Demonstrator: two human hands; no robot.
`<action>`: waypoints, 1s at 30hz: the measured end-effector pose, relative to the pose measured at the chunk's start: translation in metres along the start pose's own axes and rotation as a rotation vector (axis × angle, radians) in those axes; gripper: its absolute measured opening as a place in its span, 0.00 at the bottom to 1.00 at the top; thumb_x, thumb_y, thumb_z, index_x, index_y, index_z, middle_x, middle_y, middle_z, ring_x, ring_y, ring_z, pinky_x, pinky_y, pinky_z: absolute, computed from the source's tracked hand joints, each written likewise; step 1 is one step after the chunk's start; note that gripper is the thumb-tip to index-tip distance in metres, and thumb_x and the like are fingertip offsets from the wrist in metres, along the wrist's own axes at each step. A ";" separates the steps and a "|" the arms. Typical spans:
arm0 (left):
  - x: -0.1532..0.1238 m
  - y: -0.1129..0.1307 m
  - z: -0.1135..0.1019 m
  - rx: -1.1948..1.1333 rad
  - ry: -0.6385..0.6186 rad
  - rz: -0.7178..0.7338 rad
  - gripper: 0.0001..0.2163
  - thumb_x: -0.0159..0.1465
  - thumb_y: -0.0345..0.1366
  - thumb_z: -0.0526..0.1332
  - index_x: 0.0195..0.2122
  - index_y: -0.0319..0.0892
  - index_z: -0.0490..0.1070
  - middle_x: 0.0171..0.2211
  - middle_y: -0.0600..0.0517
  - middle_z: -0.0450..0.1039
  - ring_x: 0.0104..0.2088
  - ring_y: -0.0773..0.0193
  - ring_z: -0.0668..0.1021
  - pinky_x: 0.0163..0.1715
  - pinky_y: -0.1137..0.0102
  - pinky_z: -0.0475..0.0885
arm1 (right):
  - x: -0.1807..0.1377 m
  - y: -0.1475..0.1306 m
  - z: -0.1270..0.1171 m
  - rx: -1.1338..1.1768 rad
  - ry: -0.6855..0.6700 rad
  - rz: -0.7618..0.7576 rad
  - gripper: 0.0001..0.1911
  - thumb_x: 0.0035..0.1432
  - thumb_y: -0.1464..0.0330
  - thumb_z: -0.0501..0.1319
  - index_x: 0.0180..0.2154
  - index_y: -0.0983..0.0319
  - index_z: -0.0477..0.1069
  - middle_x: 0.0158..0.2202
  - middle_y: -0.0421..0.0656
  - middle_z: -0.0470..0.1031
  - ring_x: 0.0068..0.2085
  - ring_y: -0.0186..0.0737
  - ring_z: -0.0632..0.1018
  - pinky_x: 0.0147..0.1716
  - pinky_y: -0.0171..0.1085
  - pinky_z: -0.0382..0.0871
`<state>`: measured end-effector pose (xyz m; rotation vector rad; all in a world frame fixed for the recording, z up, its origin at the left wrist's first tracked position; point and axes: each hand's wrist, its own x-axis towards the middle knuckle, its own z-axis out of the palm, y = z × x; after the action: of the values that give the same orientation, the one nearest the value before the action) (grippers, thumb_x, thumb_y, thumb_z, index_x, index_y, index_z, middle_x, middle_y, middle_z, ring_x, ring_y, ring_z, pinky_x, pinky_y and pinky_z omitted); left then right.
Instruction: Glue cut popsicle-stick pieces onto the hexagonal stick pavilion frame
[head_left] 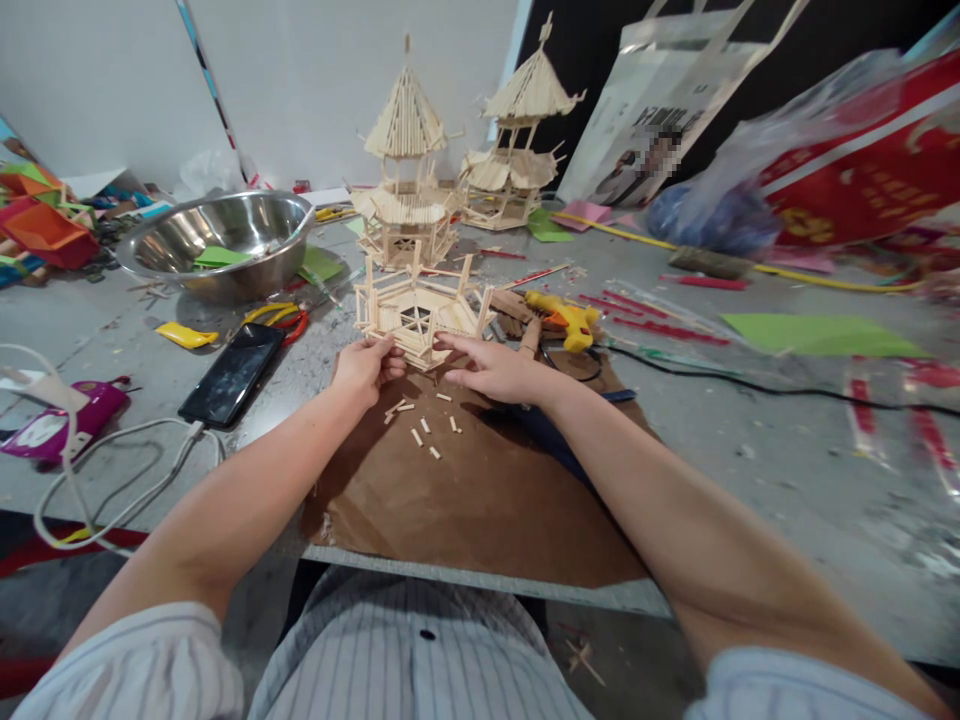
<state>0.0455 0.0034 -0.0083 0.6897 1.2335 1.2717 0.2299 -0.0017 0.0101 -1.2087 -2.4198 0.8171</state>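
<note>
A small wooden stick frame (417, 312), an open hexagonal model piece, rests at the far edge of a brown paper sheet (480, 500). My left hand (365, 367) has its fingers curled, pinching the frame's near left edge. My right hand (491, 367) lies with fingers stretched toward the frame's near right edge, fingertips touching it. Several short cut stick pieces (424, 425) lie on the paper just below both hands.
Two finished stick pagodas (405, 170) (517, 140) stand behind. A yellow glue gun (570, 320) with black cord lies right of the frame. A steel bowl (217, 240), black phone (232, 375), pink device (52, 425) with white cable sit left. Plastic bags lie right.
</note>
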 end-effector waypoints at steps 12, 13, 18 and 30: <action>0.002 0.000 -0.002 0.001 0.000 -0.001 0.08 0.62 0.28 0.55 0.25 0.38 0.60 0.17 0.56 0.67 0.13 0.75 0.68 0.14 0.78 0.66 | 0.001 0.005 0.002 0.019 -0.006 -0.012 0.33 0.54 0.68 0.55 0.61 0.66 0.51 0.59 0.50 0.60 0.54 0.42 0.68 0.51 0.40 0.63; 0.002 0.000 -0.002 -0.001 -0.002 -0.003 0.08 0.62 0.28 0.54 0.25 0.37 0.60 0.17 0.56 0.67 0.13 0.75 0.68 0.14 0.79 0.66 | 0.001 0.004 0.001 0.022 -0.008 -0.009 0.33 0.54 0.69 0.55 0.61 0.67 0.51 0.59 0.51 0.58 0.55 0.42 0.67 0.51 0.40 0.63; 0.000 0.002 -0.003 -0.003 -0.022 -0.017 0.07 0.62 0.28 0.55 0.25 0.36 0.62 0.17 0.55 0.67 0.13 0.75 0.68 0.13 0.79 0.66 | 0.001 0.000 -0.001 0.041 -0.029 0.023 0.33 0.54 0.70 0.55 0.61 0.69 0.50 0.58 0.52 0.61 0.54 0.41 0.67 0.53 0.40 0.61; -0.006 0.004 -0.003 -0.006 -0.052 -0.070 0.09 0.63 0.28 0.53 0.25 0.35 0.63 0.17 0.54 0.68 0.12 0.74 0.69 0.13 0.78 0.67 | 0.003 0.009 0.000 0.047 -0.008 -0.026 0.33 0.54 0.69 0.56 0.61 0.63 0.52 0.57 0.49 0.63 0.52 0.42 0.70 0.52 0.42 0.62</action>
<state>0.0424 -0.0021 -0.0039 0.6660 1.2006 1.1923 0.2338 0.0045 0.0043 -1.1558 -2.4034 0.8675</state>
